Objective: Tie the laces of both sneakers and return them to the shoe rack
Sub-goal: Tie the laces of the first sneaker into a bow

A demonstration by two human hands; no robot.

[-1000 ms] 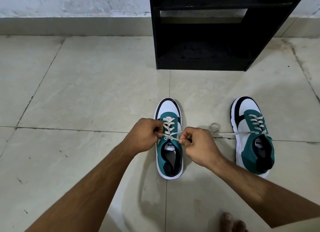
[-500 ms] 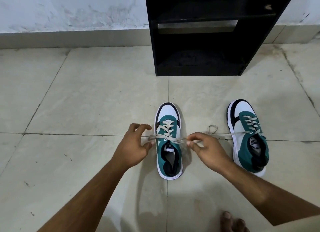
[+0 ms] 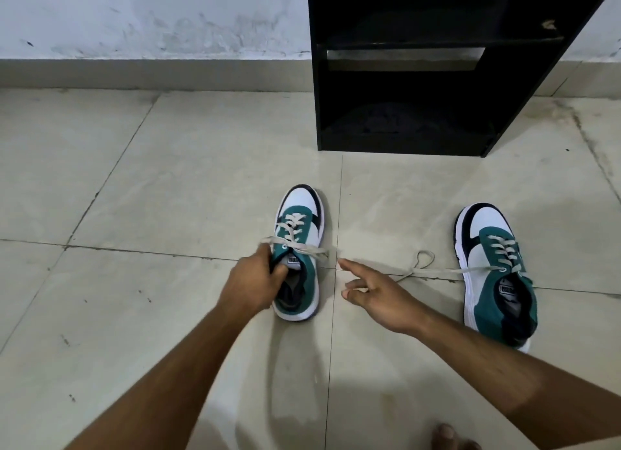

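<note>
Tiled floor (image 3: 141,181), wall (image 3: 151,16) at the back. Left hand (image 3: 250,283) clenched on the left sneaker (image 3: 299,248): fingers wrapped over the left side of the collar, thumb tucked inside the opening by the tongue. That sneaker sits on the floor in front of the shoe rack, toe pointing away from the person. Its lace (image 3: 302,246) runs across the top eyelets, 1 end out to each side; cannot tell if a knot is in it.

Right hand (image 3: 376,293) just beside the left sneaker, not touching it, over a tile seam. Released, grasping nothing: index finger stretched toward the sneaker, other fingers loosely curled.

Right sneaker (image 3: 494,275) well apart to the right, flat on the floor, toe away. Its loose lace (image 3: 437,271) trails left along the floor toward the right hand and ends in a small loop; not tied.

Black shoe rack (image 3: 420,66) against the wall behind both sneakers, lower shelf in view, no sneaker on it. Bare toes (image 3: 450,438) at the bottom edge.
</note>
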